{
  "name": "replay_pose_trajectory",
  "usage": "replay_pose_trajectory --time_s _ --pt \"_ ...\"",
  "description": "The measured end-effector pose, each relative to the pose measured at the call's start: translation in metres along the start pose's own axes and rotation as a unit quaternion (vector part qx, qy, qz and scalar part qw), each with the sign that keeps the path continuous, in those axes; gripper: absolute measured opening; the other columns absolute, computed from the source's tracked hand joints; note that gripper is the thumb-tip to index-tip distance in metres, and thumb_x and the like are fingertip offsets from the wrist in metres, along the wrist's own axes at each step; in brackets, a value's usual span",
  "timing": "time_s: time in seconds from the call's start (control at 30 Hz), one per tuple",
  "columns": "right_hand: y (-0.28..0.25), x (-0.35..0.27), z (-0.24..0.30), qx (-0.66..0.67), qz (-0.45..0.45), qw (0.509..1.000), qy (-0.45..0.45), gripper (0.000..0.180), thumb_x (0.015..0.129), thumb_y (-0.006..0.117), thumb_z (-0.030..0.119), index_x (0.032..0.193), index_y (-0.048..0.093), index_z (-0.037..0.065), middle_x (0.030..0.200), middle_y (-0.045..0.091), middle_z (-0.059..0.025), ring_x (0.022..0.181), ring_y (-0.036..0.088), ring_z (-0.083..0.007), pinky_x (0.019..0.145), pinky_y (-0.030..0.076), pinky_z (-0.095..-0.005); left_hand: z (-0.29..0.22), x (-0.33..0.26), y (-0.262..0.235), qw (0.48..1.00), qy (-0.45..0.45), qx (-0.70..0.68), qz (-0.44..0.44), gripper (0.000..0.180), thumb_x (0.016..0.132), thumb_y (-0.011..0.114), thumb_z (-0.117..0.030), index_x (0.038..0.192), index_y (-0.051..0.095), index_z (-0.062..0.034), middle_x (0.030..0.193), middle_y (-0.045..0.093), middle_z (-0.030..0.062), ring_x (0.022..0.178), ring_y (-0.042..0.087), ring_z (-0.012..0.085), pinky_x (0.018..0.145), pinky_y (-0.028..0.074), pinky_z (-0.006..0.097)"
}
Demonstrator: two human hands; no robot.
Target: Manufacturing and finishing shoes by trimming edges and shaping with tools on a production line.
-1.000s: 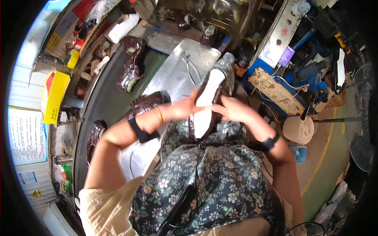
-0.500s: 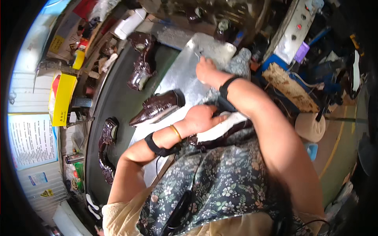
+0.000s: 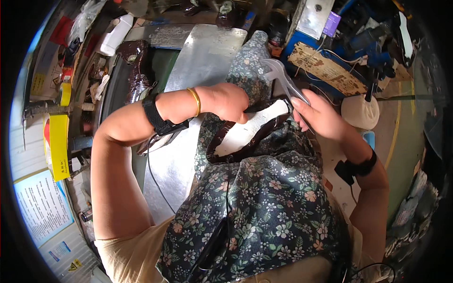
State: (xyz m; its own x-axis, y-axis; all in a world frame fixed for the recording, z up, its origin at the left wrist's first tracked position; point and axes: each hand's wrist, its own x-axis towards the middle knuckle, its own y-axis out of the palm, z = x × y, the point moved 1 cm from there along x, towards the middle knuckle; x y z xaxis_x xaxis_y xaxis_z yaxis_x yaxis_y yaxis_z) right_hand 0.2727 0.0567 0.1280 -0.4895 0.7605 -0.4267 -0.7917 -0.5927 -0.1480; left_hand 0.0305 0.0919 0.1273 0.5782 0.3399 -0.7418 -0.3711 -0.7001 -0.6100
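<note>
A dark brown glossy shoe (image 3: 217, 147) lies sole up across my lap, its white sole (image 3: 250, 127) showing. My left hand (image 3: 226, 101) is closed at the shoe's far edge, its thumb tip against the white sole; the other fingertips are hidden under the hand. My right hand (image 3: 318, 115) is closed around the handles of metal pincers (image 3: 282, 78), just past the shoe's right end. The curved head of the pincers points up and left, over the flowered cloth.
A shiny metal sheet (image 3: 198, 61) slants across the bench. Another brown shoe (image 3: 141, 70) lies on the dark belt to its left. Flowered cloth (image 3: 252, 63) covers part of the sheet. Beyond my right hand are a blue-framed board (image 3: 325, 68) and a round beige stool (image 3: 360, 112).
My right hand has come back from the metal sheet to the shoe and now holds the pincers. My left hand has turned over the sole, and the view has shifted.
</note>
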Motion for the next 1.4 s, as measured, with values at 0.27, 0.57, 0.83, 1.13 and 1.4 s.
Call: replay_pose_trajectory --time_s 0.27,0.57,0.83,1.13,1.4 --pt "0.004 -0.023 -0.049 -0.282 0.124 0.95 0.042 0.045 0.098 0.049 0.043 0.095 0.051 -0.001 0.081 0.059 -0.0222 0.078 0.061 -0.0364 0.072 0.045 -0.0457 -0.003 -0.011 0.013 0.98 -0.022 -0.087 -0.176 0.029 0.084 0.058 -0.026 0.087 0.07 -0.0007 0.079 0.068 0.016 0.078 0.065 0.0347 0.073 0.052 0.041" --pt "0.008 0.01 0.005 -0.352 0.269 0.896 -0.021 0.039 0.1 0.047 0.035 0.094 0.053 -0.003 0.086 0.06 -0.0239 0.085 0.058 -0.0423 0.077 0.045 -0.0461 -0.025 -0.026 0.106 0.663 -0.011 -0.732 -0.153 0.098 0.074 0.082 -0.005 0.152 0.022 -0.0057 0.142 0.046 0.0131 0.124 0.047 0.0191 0.106 0.038 0.029" --pt "0.055 0.046 -0.041 0.028 0.291 0.95 0.11 0.035 0.103 0.043 0.032 0.087 0.053 0.003 0.075 0.056 -0.0025 0.061 0.053 -0.0103 0.053 0.048 -0.028 -0.016 -0.011 0.123 0.629 -0.037 -0.761 -0.155 0.077 0.07 0.085 -0.012 0.132 0.044 0.0048 0.116 0.061 0.0109 0.109 0.057 0.0216 0.096 0.044 0.032" --pt "0.004 0.033 0.008 -0.327 0.308 0.891 -0.067 0.038 0.1 0.049 0.033 0.09 0.054 -0.003 0.081 0.059 -0.0204 0.074 0.058 -0.0352 0.07 0.045 -0.0426 -0.023 -0.013 0.122 0.637 0.025 -0.746 -0.195 0.068 0.076 0.082 -0.01 0.134 0.047 -0.002 0.116 0.064 0.0039 0.104 0.059 0.0114 0.094 0.046 0.027" --pt "0.039 0.033 -0.05 -0.217 0.229 0.948 -0.042 0.04 0.1 0.049 0.037 0.089 0.053 -0.001 0.074 0.057 -0.0138 0.069 0.059 -0.0276 0.067 0.047 -0.0396 -0.01 -0.01 0.131 0.638 0.052 -0.748 -0.176 0.079 0.074 0.084 -0.016 0.139 0.041 -0.0007 0.122 0.06 0.0052 0.112 0.054 0.0143 0.102 0.04 0.028"
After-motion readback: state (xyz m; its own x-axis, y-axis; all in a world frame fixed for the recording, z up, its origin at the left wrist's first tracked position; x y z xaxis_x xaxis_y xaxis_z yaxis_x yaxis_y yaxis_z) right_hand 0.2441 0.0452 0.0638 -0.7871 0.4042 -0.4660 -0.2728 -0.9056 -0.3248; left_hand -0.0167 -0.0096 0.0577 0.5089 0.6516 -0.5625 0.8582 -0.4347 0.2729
